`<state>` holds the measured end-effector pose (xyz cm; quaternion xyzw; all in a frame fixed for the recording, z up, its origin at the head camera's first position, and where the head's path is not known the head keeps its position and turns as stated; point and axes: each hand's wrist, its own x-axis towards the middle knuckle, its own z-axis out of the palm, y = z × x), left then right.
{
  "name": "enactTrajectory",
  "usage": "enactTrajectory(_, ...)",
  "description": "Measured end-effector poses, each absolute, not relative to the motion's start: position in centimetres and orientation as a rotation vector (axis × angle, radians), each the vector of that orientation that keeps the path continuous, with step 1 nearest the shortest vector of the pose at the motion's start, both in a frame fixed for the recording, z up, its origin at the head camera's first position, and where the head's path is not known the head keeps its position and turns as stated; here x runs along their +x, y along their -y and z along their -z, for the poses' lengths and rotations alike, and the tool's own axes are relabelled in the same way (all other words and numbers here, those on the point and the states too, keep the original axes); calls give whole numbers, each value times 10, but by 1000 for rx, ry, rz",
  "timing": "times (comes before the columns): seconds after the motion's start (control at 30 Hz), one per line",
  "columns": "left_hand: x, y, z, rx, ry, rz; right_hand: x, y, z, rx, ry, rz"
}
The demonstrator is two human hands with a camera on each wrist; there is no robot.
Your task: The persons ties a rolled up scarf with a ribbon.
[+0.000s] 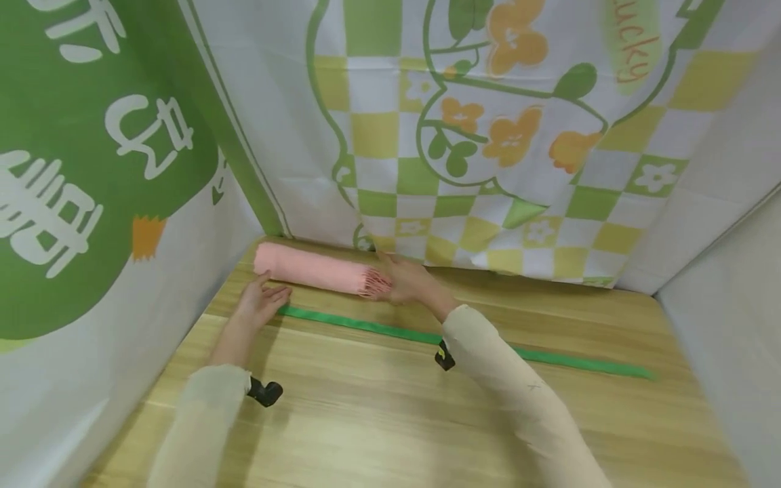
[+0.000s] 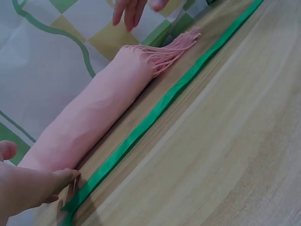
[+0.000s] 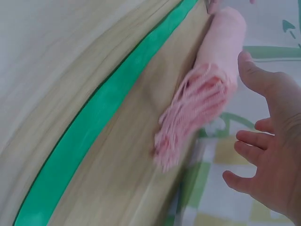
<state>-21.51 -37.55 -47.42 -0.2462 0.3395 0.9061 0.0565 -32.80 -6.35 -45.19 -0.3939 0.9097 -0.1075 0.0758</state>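
A rolled pink scarf (image 1: pixel 314 269) lies on the wooden table by the back wall, its tasselled fringe (image 3: pixel 202 101) at the right end. At the roll's left end my left hand (image 1: pixel 259 303) has its fingers loosely extended; in the left wrist view that hand (image 2: pixel 33 188) is against the lower end of the roll or just beside it. Beyond the fringe, my right hand (image 1: pixel 413 279) is spread. The right wrist view shows a gap between the right hand (image 3: pixel 277 146) and the scarf, and nothing in its palm.
A green ribbon-like strip (image 1: pixel 366 326) runs across the wooden table (image 1: pixel 342 407) in front of the scarf. Printed cloth (image 1: pixel 488 224) with green and yellow checks hangs down behind. White and green cloth (image 1: pixel 183 271) closes off the left side, and a pale wall (image 1: pixel 732 305) stands at the right.
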Motion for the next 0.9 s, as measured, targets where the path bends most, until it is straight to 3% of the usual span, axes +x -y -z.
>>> enactTrajectory(0.4,-223,384,479,-698,-936,-2777,-344,141,466,-1073,-2714,274)
enactTrajectory(0.9,-233,373,493,-663,-907,-2808,-339,177,492,-1051,-2840,194)
